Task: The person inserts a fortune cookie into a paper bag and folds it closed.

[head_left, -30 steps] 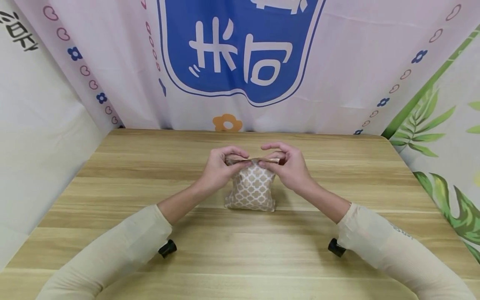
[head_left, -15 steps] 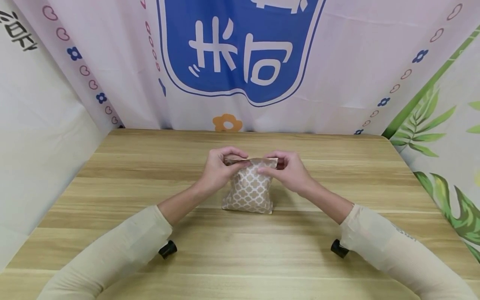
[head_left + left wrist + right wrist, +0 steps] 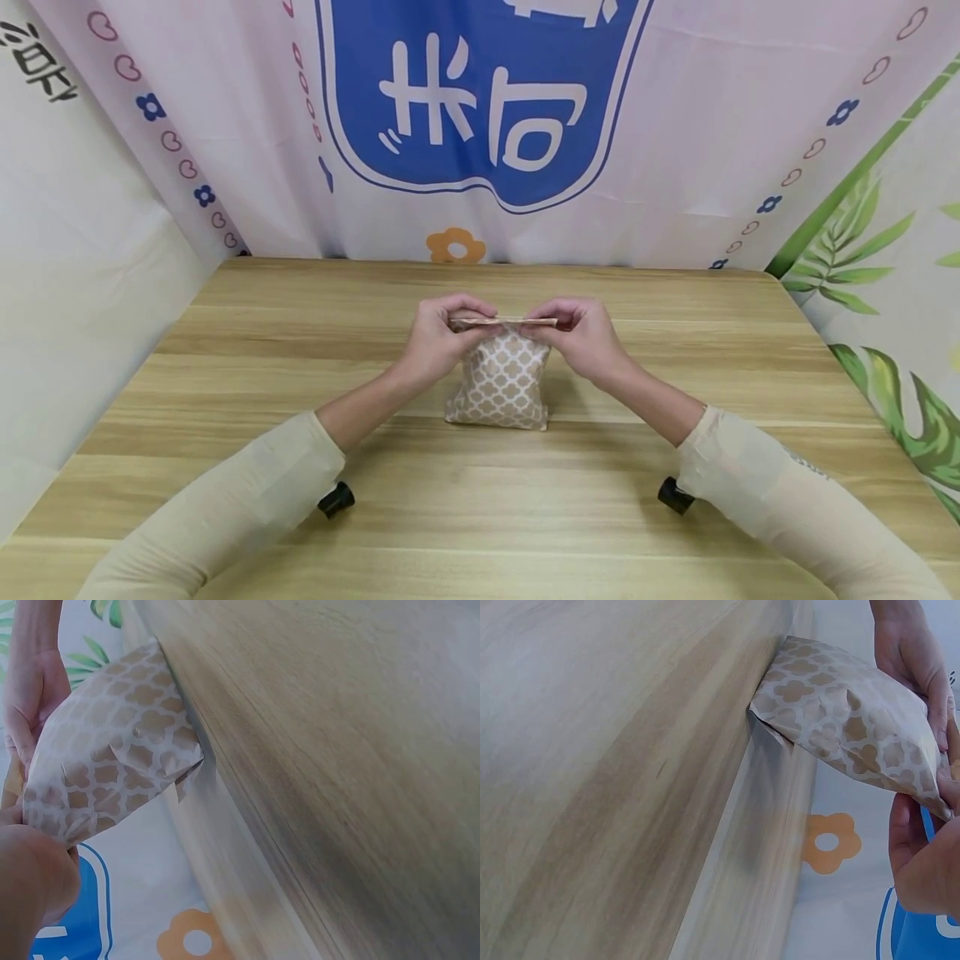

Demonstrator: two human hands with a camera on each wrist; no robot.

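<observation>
A small brown paper bag (image 3: pixel 504 379) with a white lattice print stands on the table, its body bulging. Both hands pinch its top edge. At the left end, my left hand (image 3: pixel 441 335) has its thumb on the near face and its fingers behind. My right hand (image 3: pixel 583 335) holds the other end the same way, thumb in front. Between the two thumbs the rim lies flat as a narrow strip. In the left wrist view the bag (image 3: pixel 112 742) has creased sides and its base meets the wood. What the bag contains is hidden.
The wooden table (image 3: pixel 480 508) reaches back to a printed curtain (image 3: pixel 697 150) with a blue emblem. A white cloth (image 3: pixel 90 275) hangs at the left and a leaf-patterned one (image 3: pixel 892 333) at the right. Black wrist cameras (image 3: pixel 336 500) sit under the sleeves.
My right fingers have come down from a raised position onto the bag's top edge. The rim now looks flatter, turned over into a strip. The left hand has barely moved.
</observation>
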